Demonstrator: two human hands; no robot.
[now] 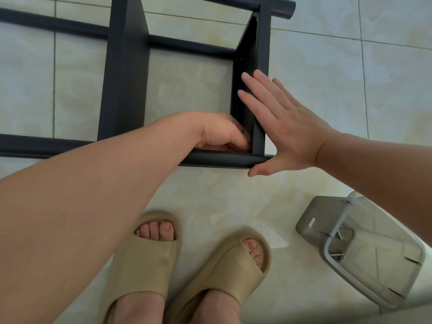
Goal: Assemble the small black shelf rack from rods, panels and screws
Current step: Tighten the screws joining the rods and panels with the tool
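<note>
Right grip (pixel 280 122) flat, fingers straight, bracing end panel (pixel 245 66). Left grip (pixel 222 134) curled at corner by near rod (pixel 217 160), contents hidden. Best hold panel square while fastening.

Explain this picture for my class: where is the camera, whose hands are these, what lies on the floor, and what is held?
There is no machine here. The camera is worn on a person's head and looks down at their two bare hands. A half-built black rack lies on the tiled floor. The right hand, fingers straight, presses flat against its end panel. The left hand curls into the panel's inner corner; anything it holds is hidden. A clear box with screws sits near the beige slippers.
</note>
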